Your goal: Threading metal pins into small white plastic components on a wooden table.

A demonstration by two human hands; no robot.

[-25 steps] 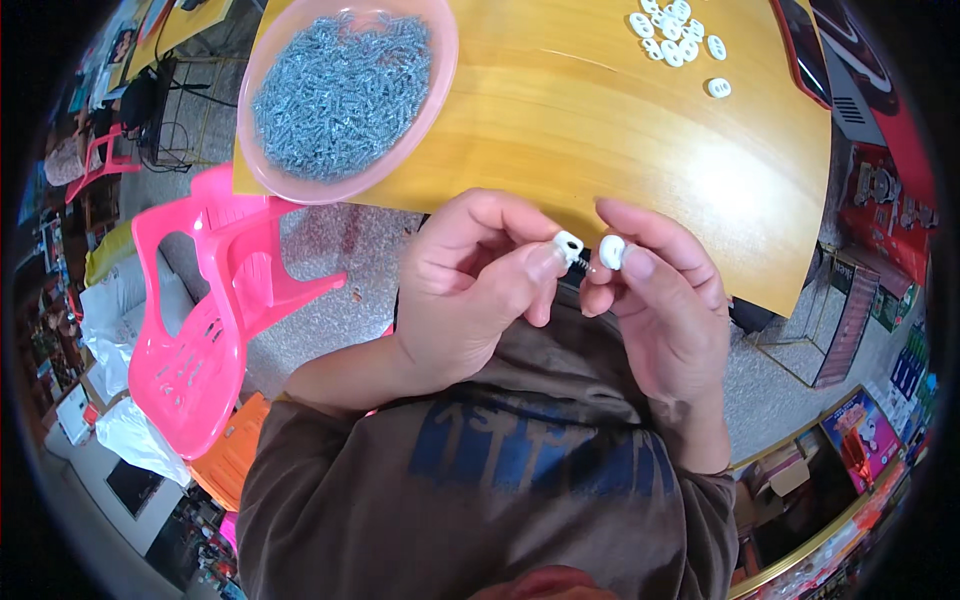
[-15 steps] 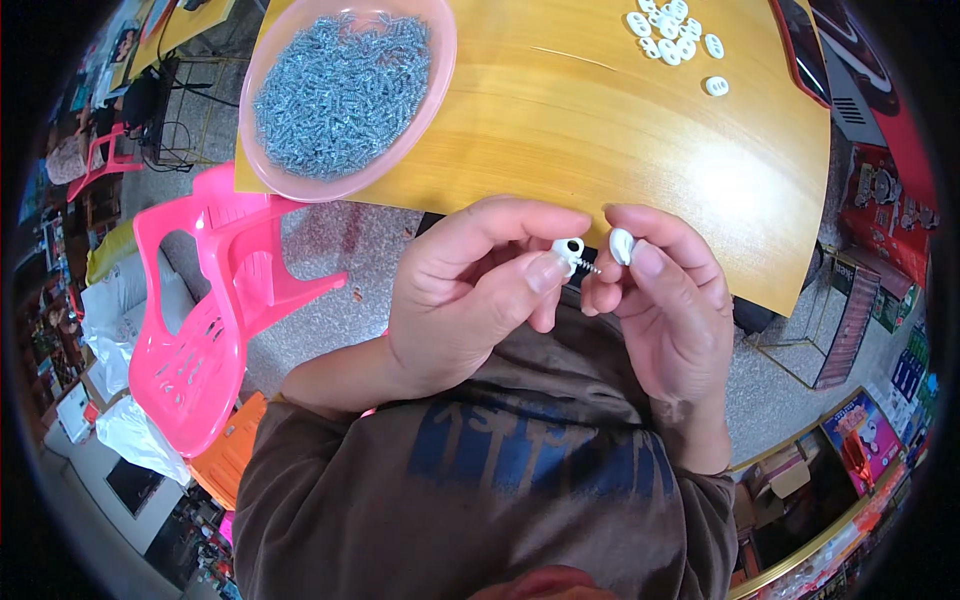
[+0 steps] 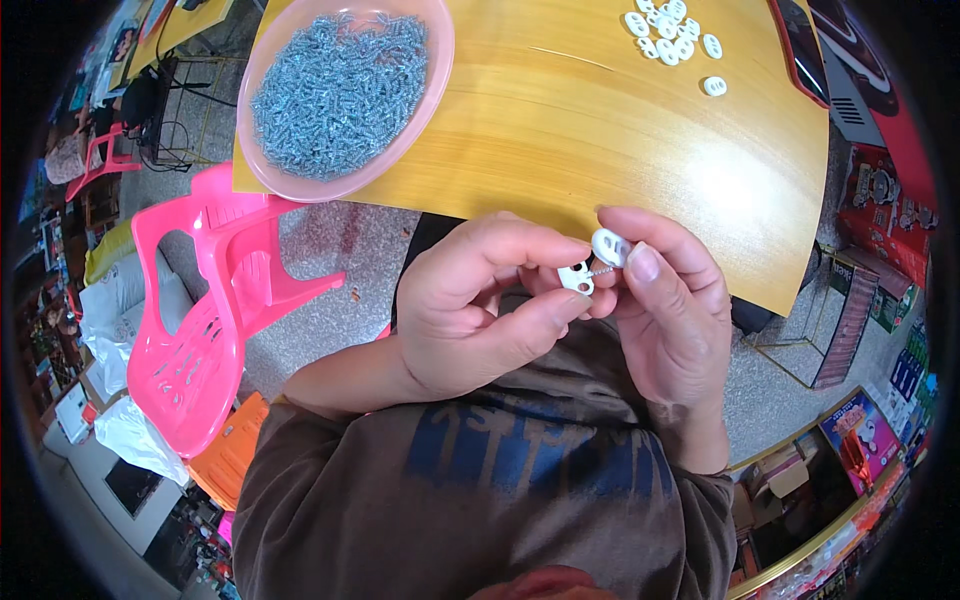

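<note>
Far left: pink plastic chair (image 3: 220, 300) on the speckled floor (image 3: 300, 250), just off the tabletop edge. Next, pink basin (image 3: 440, 60) at the left end of the wood-look tabletop (image 3: 560, 130), heaped with small silvery-blue screws (image 3: 338, 98).

Left hand (image 3: 480, 290): in front of the near tabletop edge, narrow pinch, thumb below and index finger above, remaining fingers curled behind. It holds a small white holed piece (image 3: 573, 277), two dark openings toward the camera, lower one right by the thumb tip. Thin light stick (image 3: 571, 58) lies farther back on the tabletop, slightly slanted, well apart from both hands.

Between the hands: one metal screw (image 3: 601, 272), threaded shank running from the left-hand piece toward the right-hand fingers. Can't tell whether those fingers touch its tip.

Second white piece, an oval disc (image 3: 609, 246) with slots, sits just above the screw, tilted, face partly to the camera. Right hand (image 3: 675, 310) has it, also a narrow grip: thumb on the near side, index finger arched over behind, other fingers tucked under. The two white pieces are close; contact unclear.

Back right on the tabletop: loose cluster of similar white pieces (image 3: 665, 30), with a single white oval (image 3: 714, 86) lying apart, nearer the person.
</note>
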